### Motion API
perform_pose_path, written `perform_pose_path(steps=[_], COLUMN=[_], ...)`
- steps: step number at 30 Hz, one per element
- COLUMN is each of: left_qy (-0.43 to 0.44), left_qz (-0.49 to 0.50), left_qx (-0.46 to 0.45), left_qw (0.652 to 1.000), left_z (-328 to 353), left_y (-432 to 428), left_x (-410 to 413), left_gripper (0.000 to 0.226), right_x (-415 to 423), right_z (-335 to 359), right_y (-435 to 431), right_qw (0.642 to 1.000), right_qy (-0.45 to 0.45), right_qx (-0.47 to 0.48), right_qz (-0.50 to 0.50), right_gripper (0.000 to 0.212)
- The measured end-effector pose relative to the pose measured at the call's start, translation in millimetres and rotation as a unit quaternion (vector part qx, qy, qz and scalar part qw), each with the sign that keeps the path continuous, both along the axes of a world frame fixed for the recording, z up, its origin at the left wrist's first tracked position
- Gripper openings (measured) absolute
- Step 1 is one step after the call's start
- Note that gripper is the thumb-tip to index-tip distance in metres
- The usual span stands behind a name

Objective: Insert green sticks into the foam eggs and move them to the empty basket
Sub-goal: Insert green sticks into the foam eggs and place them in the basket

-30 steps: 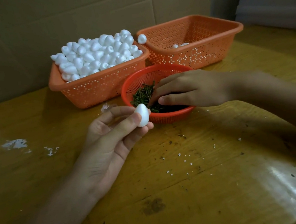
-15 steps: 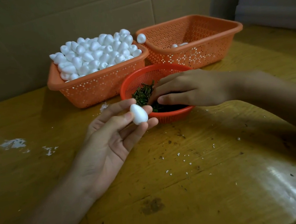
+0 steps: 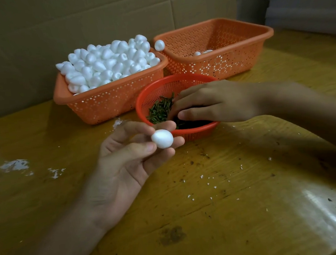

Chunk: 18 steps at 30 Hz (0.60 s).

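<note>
Stick-pick step: left hand [image 3: 125, 167] is pinching a small white foam egg [image 3: 162, 138] between thumb and fingertips, right hand [image 3: 214, 101] is resting curled fingers among short green sticks [image 3: 160, 110], can't tell if gripping one; next is likely needing one pushed into the egg.

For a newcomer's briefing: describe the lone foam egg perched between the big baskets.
Two rectangular orange baskets stand before the cardboard wall: the heaped basket and the near-empty basket. Where their rims meet sits one foam egg, alone on the edge rather than in the pile.
</note>
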<state>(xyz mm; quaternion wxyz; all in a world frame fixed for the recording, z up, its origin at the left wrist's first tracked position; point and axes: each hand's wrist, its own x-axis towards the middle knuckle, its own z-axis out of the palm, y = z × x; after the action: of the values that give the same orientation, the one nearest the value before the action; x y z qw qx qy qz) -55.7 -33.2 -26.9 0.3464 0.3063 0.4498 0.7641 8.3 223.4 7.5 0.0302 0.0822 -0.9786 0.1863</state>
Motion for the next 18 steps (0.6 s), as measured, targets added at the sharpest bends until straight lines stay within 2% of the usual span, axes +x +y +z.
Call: perform_pose_path(steps=[4,7,11,18], left_qy=[0.113,0.160,0.176,0.182], left_qz=[0.046,0.067,0.075,0.070], left_qx=[-0.020,-0.040,-0.062,-0.063], left_qw=[0.992,0.984,0.980,0.979], left_z=[-4.2,-2.7,-3.0,-2.5], left_y=[2.3,2.7,1.6,1.1], left_x=[5.2,8.3,7.2,6.2], left_gripper=[0.019,0.031,0.048,0.048], right_x=[1.8,1.8,1.2,-2.2], right_z=[1.7,2.5,5.0,6.6], right_y=[-1.1,-2.6,-4.9,-9.8], right_qw=[1.000,1.000,1.000,1.000], right_qy=[-0.002,-0.010,-0.019,-0.001], right_qx=[-0.004,-0.012,-0.015,0.015], right_qz=[0.002,0.002,-0.001,0.022], right_gripper=[0.036,0.036,0.036,0.029])
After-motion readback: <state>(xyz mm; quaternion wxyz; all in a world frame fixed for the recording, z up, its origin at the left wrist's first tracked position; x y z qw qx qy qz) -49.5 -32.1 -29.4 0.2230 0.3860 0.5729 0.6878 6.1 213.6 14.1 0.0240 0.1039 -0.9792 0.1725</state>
